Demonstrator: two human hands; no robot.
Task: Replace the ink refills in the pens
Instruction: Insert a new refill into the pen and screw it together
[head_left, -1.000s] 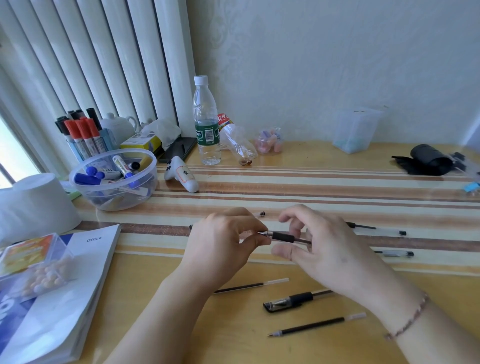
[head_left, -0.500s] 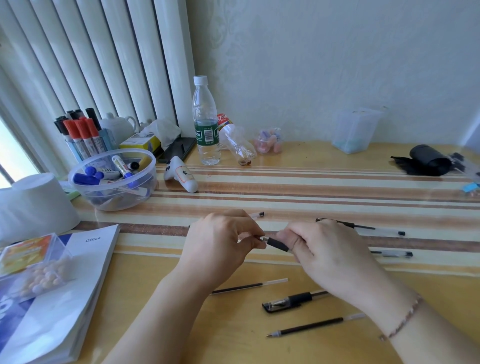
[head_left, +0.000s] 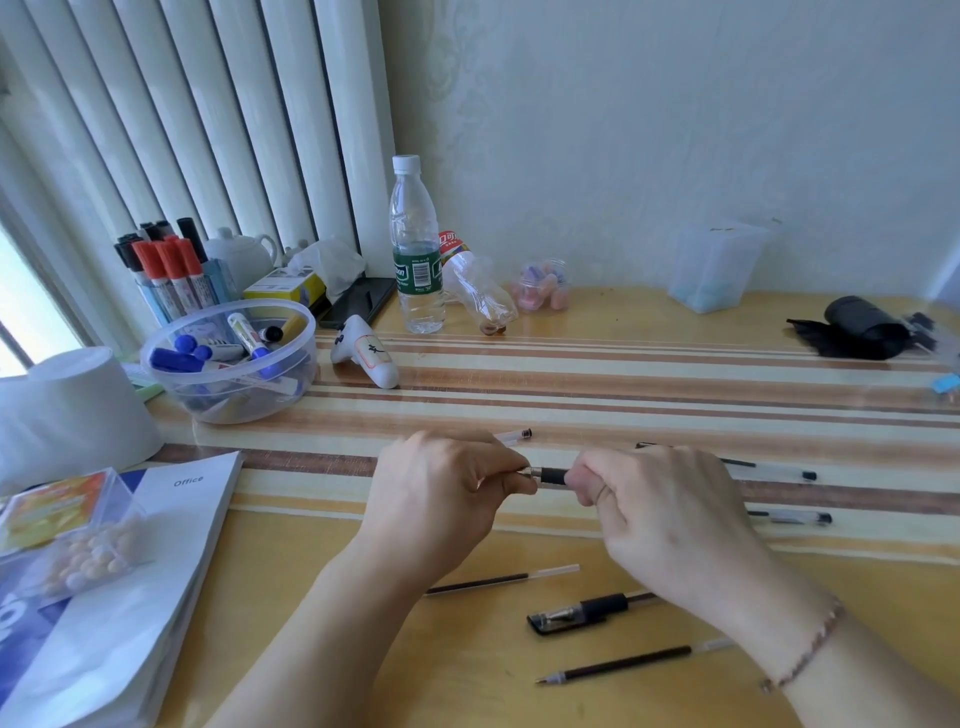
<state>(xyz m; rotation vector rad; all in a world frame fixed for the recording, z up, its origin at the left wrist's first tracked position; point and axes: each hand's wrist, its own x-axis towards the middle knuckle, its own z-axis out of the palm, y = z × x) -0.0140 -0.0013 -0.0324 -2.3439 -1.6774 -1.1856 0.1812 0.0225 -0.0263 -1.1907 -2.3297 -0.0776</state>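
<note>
The right hand has slid closer to the left hand, leaving less of the pen showing between them. Both hands pinch the pen above the tabletop, centre frame; its long axis runs 9 to 3 o'clock, metal tip toward 9. Two refills lie at 6 o'clock.

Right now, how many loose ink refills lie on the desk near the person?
2: one refill below the left hand, another refill nearest the camera, under the right forearm. Hands may hide more.
</note>
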